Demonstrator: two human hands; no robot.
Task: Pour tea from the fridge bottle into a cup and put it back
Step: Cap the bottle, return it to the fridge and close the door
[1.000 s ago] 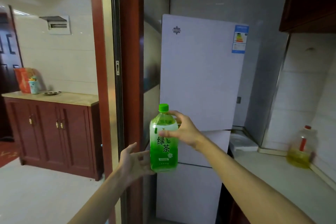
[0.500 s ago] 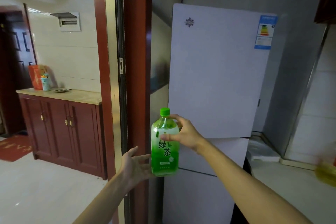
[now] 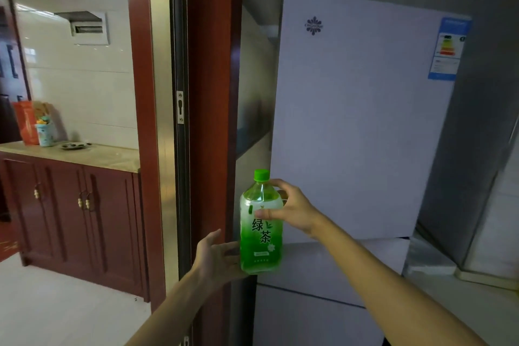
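While the right hand (image 3: 295, 211) clamps the tea bottle (image 3: 261, 236) upright, the left hand (image 3: 216, 257), spread at seven o'clock, should pull the fridge (image 3: 359, 121) open

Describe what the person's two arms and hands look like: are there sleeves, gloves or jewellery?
The left hand and the right hand are bare, and the arms behind them are uncovered down to the picture's lower edge. No sleeve, glove, watch, bracelet or ring shows on the parts in view; some fingers are hidden.
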